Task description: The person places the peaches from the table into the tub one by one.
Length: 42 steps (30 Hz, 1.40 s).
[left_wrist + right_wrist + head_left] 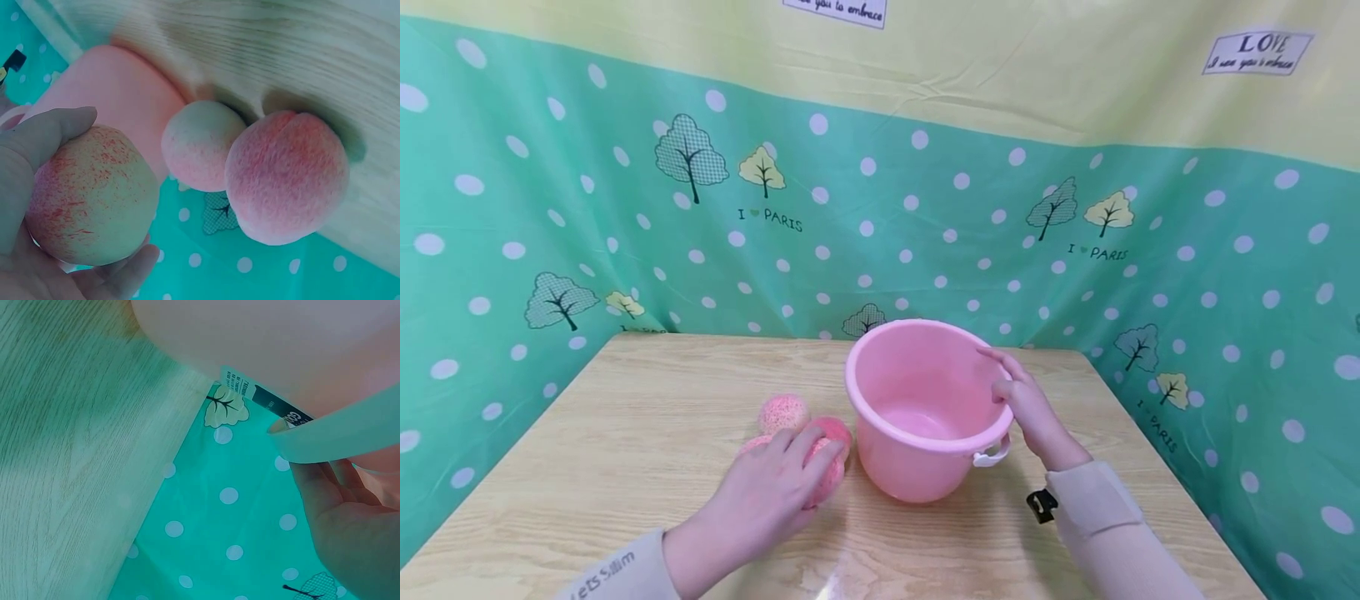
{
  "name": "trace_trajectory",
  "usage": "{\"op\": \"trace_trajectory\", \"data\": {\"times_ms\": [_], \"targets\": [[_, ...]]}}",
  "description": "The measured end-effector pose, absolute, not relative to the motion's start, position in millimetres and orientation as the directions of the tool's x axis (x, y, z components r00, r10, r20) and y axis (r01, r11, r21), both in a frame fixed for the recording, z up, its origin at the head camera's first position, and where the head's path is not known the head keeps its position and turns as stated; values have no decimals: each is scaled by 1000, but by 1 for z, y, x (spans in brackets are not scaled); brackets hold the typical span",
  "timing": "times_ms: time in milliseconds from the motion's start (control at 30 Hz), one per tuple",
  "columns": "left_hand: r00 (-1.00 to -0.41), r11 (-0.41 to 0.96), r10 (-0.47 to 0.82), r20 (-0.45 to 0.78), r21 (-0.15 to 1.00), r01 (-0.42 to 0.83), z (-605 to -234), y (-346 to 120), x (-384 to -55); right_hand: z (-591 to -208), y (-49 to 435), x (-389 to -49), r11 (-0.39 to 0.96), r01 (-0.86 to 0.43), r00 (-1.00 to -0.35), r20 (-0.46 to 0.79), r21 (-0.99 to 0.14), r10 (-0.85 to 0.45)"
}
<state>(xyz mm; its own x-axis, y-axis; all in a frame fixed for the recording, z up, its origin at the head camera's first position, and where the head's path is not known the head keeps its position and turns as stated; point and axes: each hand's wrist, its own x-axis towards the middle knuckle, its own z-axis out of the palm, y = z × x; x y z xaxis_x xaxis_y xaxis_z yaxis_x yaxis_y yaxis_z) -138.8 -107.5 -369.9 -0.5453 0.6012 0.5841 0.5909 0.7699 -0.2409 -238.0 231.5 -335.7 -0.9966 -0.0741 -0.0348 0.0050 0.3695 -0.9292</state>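
My left hand (763,492) grips a pinkish peach (94,200) just left of the bucket, thumb on one side and fingers on the other. Two more peaches show beyond it in the left wrist view: a pale pink one (203,147) near the bucket and a deeper pink one (287,178). From the head, a speckled peach (784,412) sits behind the hand, which partly covers the others. The pink bucket (898,467) stands upright on the table. My right hand (1036,415) holds its rim at the right side, with the thumb over the inside.
The wooden table (647,417) bears the bucket and peaches. A white handle end (992,454) sits at the bucket's front right. A label (262,397) is on the bucket's side. A green dotted curtain (902,208) surrounds the table at the back and sides.
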Motion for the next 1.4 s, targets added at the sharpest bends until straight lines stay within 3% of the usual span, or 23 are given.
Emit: {"op": "trace_trajectory", "data": {"times_ms": [400,633,1400], "targets": [[-555,745,648,522,-282,604,-350,-104,-145,-336,231,-238,372,4,-997,-33,-928,-72],[-511,733,653,559,-299,610,-348,-103,-147,-336,231,-238,370,3,-997,-33,-929,-76],[-513,709,693,506,-350,612,-326,-102,-149,-336,231,-238,373,-2,-997,-27,-928,-70]]}}
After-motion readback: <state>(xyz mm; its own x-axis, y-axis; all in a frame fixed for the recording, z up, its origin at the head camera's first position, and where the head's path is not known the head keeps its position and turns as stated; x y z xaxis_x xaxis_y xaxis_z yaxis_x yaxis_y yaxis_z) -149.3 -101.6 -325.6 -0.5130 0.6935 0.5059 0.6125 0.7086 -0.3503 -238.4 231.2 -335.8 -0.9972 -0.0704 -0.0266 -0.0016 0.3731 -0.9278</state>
